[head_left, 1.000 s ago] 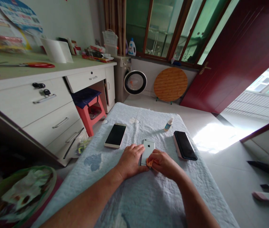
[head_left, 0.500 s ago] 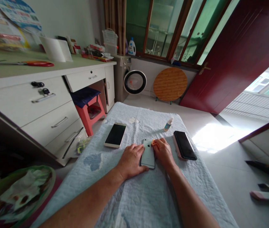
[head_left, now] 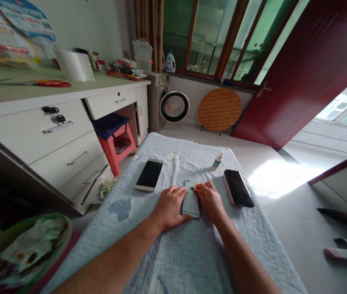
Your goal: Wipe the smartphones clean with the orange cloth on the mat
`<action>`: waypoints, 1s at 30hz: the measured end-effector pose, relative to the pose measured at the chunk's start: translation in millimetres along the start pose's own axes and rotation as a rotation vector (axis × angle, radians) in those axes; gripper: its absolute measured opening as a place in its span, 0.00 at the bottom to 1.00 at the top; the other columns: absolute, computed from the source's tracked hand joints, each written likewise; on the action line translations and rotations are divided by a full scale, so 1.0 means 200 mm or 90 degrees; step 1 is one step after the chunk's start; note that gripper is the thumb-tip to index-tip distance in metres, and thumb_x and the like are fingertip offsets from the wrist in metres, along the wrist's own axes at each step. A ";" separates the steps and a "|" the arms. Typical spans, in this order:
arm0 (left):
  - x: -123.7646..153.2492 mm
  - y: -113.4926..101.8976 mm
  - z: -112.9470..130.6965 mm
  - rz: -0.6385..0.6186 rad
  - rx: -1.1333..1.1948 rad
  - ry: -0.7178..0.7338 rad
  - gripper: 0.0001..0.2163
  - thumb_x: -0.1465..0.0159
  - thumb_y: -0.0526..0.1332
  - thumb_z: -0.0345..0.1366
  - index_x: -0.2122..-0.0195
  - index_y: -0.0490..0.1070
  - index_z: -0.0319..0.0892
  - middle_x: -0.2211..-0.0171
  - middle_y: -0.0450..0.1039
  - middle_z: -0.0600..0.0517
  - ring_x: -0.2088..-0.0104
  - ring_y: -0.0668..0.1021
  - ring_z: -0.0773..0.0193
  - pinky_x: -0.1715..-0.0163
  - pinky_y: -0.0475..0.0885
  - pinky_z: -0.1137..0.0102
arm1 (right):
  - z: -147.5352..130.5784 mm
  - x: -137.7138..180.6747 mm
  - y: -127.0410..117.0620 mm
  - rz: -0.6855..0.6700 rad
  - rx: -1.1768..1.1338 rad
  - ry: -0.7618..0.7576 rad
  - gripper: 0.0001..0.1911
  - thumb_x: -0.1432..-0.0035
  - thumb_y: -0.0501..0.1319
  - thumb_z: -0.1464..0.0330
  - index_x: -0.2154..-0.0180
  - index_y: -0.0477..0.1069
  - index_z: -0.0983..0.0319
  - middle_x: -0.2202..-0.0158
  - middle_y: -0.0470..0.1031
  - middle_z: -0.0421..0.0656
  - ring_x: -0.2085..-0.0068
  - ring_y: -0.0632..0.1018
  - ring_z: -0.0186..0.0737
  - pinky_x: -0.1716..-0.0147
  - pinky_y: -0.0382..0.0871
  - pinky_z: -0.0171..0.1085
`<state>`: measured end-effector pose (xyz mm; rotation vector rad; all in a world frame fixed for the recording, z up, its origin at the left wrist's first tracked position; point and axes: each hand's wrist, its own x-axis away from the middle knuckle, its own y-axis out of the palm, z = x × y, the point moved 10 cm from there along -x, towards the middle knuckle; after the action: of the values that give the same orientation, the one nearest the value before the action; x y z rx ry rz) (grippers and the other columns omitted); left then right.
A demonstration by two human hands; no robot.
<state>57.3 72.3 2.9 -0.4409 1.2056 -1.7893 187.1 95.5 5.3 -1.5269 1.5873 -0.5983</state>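
A silver phone [head_left: 191, 204] lies back up on the cloth-covered table, its logo partly hidden by fingers. Along its left side, my left hand [head_left: 170, 206] holds it, fingers at the upper left edge and thumb at the lower corner. Pinched in my right hand [head_left: 210, 198] is a small orange cloth [head_left: 195, 187], mostly hidden, pressed on the upper part of the phone's back. A gold-framed phone [head_left: 149, 174] lies screen up to the left. To the right is a black phone [head_left: 239, 188] on top of a pinkish case or phone. A small spray bottle [head_left: 217, 161] stands beyond my right hand.
A pale blue quilted cloth [head_left: 173, 253] covers the table. Left are a white drawer desk [head_left: 60, 151], a red stool [head_left: 118, 143] and a waste basket [head_left: 66, 228]. Behind stand a washing machine [head_left: 156, 98] with its door open and a round wooden tabletop [head_left: 219, 108].
My right hand has shifted slightly left with the orange cloth, now over the phone's logo. My left hand and the phone stay in place.
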 end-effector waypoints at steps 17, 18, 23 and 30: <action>0.00 0.01 -0.01 0.000 -0.004 0.000 0.33 0.51 0.68 0.54 0.46 0.66 0.44 0.43 0.66 0.44 0.46 0.69 0.45 0.46 0.63 0.55 | -0.23 0.10 0.05 -0.205 -0.101 -0.130 0.13 0.46 0.57 0.78 0.68 0.78 0.60 0.68 0.69 0.41 0.66 0.72 0.33 0.63 0.65 0.32; 0.00 0.01 -0.01 -0.001 -0.002 0.000 0.33 0.51 0.68 0.53 0.46 0.66 0.44 0.43 0.67 0.45 0.46 0.69 0.45 0.46 0.63 0.55 | -0.20 0.08 0.04 -0.174 -0.094 -0.118 0.13 0.46 0.56 0.78 0.67 0.78 0.60 0.68 0.68 0.41 0.66 0.72 0.33 0.63 0.65 0.32; 0.00 -0.01 0.01 0.003 -0.004 -0.001 0.35 0.52 0.69 0.52 0.45 0.64 0.45 0.43 0.67 0.46 0.47 0.69 0.45 0.46 0.63 0.55 | -0.05 -0.01 0.00 -0.023 -0.069 -0.054 0.12 0.43 0.55 0.75 0.65 0.77 0.61 0.67 0.68 0.42 0.66 0.72 0.35 0.63 0.65 0.32; 0.00 0.00 0.01 0.006 -0.002 0.000 0.35 0.52 0.69 0.52 0.45 0.64 0.44 0.43 0.66 0.45 0.47 0.68 0.46 0.46 0.62 0.55 | -0.05 0.00 -0.01 0.001 -0.012 -0.032 0.11 0.39 0.55 0.68 0.63 0.76 0.60 0.65 0.68 0.43 0.64 0.71 0.36 0.62 0.65 0.34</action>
<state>58.2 71.4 4.1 -0.4365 1.2088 -1.7800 180.3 93.7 12.2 -1.5429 1.5602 -0.5406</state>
